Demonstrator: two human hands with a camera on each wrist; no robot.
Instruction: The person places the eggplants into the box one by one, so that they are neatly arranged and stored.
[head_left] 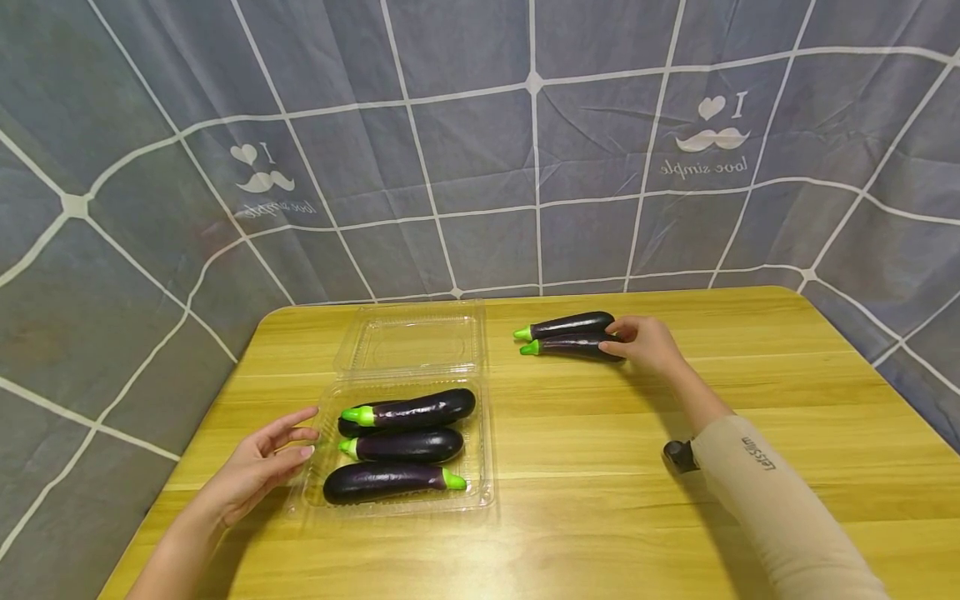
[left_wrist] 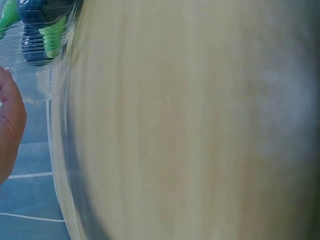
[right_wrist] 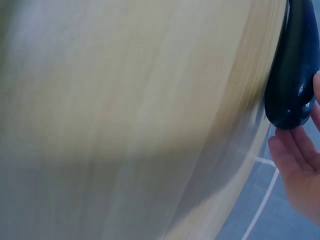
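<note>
Several dark purple eggplants with green stems lie in a clear plastic clamshell container [head_left: 487, 492], among them a front eggplant [head_left: 382, 482], a middle eggplant [head_left: 412, 446] and an upper eggplant [head_left: 427, 408] resting partly over another. Beside the container's left wall is my left hand [head_left: 258, 471], its fingers loosely bent and holding nothing. Farther right on the table, two eggplants lie side by side with stems pointing left. My right hand [head_left: 647, 343] pinches the thick end of the nearer eggplant [head_left: 573, 346], also seen in the right wrist view. The farther eggplant [head_left: 573, 323] lies directly behind it.
The container's clear lid [head_left: 420, 342] is folded back toward the far edge of the wooden table [head_left: 570, 517]. A small black object [head_left: 680, 456] shows beside the right sleeve. A grey curtain [head_left: 480, 167] with white lines hangs behind the table.
</note>
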